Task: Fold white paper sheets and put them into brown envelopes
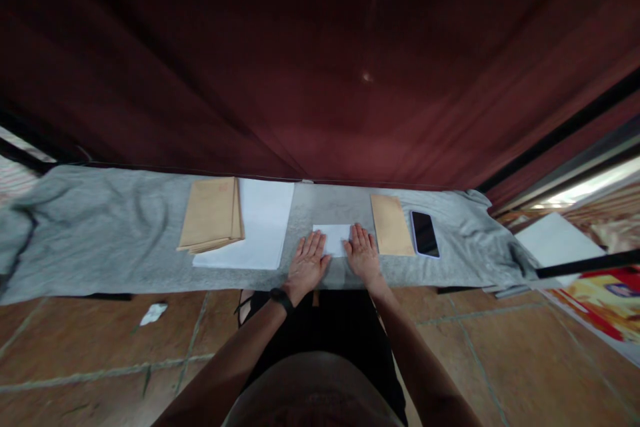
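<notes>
A small folded white paper (334, 235) lies on the grey cloth (110, 233) covering the table. My left hand (307, 263) rests flat with fingers stretched out, its fingertips at the paper's left edge. My right hand (363, 252) lies flat too, fingers spread, covering the paper's right end. A black band sits on my left wrist. Neither hand holds anything.
A stack of brown envelopes (211, 213) lies on white sheets (263, 230) to the left. A single brown envelope (391, 225) and a dark phone (425, 233) lie to the right. A dark red curtain (320, 67) hangs behind. A paper scrap (153, 313) is on the tiled floor.
</notes>
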Available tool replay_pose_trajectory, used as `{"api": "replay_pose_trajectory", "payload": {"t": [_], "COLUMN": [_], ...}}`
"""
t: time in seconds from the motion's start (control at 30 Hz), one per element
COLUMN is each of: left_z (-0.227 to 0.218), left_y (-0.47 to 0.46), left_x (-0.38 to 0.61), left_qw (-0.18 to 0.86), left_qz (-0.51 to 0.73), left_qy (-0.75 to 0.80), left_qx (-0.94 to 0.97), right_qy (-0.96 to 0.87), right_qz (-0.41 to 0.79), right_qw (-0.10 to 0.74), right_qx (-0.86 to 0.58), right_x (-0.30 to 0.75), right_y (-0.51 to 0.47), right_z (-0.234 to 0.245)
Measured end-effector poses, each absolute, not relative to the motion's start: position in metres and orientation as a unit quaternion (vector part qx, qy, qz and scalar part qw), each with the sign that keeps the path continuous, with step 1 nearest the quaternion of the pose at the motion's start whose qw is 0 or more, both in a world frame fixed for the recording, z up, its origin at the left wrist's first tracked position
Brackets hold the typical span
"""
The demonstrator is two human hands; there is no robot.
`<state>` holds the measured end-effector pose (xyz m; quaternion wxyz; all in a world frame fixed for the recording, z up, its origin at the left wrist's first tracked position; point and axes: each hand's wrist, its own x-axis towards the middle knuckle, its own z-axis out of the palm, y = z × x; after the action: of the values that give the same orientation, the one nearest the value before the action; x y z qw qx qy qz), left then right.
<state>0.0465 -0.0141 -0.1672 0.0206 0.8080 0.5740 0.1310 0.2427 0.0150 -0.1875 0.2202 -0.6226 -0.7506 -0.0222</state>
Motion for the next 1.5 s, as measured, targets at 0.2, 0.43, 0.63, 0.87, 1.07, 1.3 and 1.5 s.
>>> {"api": "replay_pose_trajectory", "payload": {"t": [0.2, 0.43, 0.63, 0.87, 1.07, 1.3, 1.5], "left_z": [-0.167, -0.164, -0.162, -0.163, -0.166, -0.167, -0.167], "left_y": [-0.015, -0.016, -0.017, -0.016, -0.016, -0.015, -0.015], "left_x": [0.045, 0.045, 0.045, 0.045, 0.045, 0.045, 0.045], "left_qw": [0.024, 0.029, 0.024, 0.028, 0.025, 0.03, 0.025], "left_qz": [0.136, 0.133, 0.136, 0.131, 0.132, 0.123, 0.123], "left_qy": [0.567, 0.562, 0.562, 0.564, 0.564, 0.567, 0.566], "left_qx": [0.812, 0.816, 0.816, 0.815, 0.815, 0.814, 0.815], "right_qy": [-0.76, -0.792, -0.782, -0.774, -0.801, -0.857, -0.871], "right_qz": [0.002, 0.009, -0.004, -0.01, 0.043, 0.05, 0.029], "right_qw": [0.239, 0.217, 0.204, 0.224, 0.212, 0.183, 0.145], "right_qx": [-0.605, -0.571, -0.589, -0.592, -0.559, -0.48, -0.468], "right_x": [0.222, 0.209, 0.226, 0.235, 0.226, 0.235, 0.264], "right_y": [0.014, 0.002, 0.0, -0.001, -0.001, -0.02, -0.027], "right_z": [-0.182, -0.185, -0.185, -0.186, -0.175, -0.179, -0.174]}}
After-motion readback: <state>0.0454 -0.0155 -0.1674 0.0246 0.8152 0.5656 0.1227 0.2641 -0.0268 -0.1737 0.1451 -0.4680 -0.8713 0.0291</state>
